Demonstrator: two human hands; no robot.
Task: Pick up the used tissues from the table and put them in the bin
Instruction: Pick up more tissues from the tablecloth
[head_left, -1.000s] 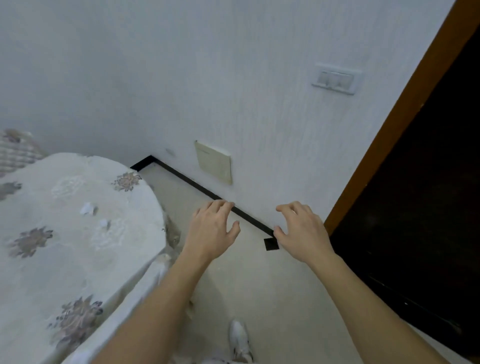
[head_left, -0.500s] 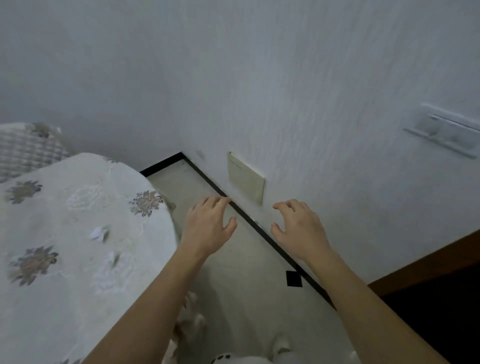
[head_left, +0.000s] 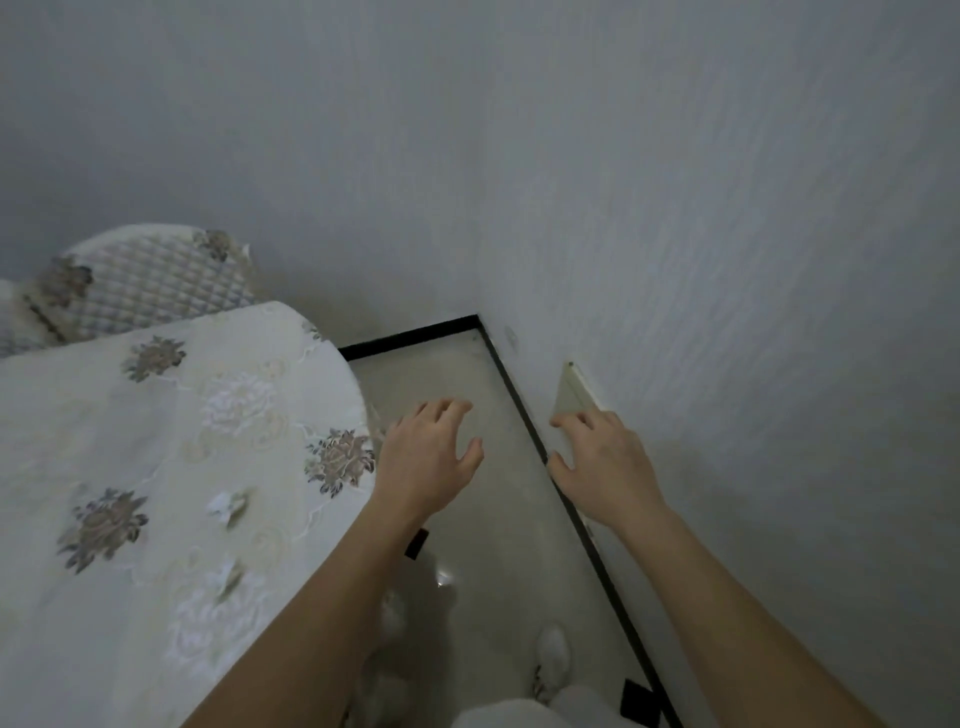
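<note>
Leftward since earlier, the view gains the desk (head_left: 78, 415); left hand (head_left: 431, 462) and right hand (head_left: 602, 467) hover beyond its right edge, fingers (head_left: 441, 413) spread. The tissues (head_left: 226, 505) look light, soft: pinch raised folds.

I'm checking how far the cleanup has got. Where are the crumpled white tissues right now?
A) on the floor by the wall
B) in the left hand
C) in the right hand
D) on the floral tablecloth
D: the crumpled white tissues lie on the cream floral tablecloth, while the left hand and right hand hover over the floor with fingers spread, holding nothing.
</note>
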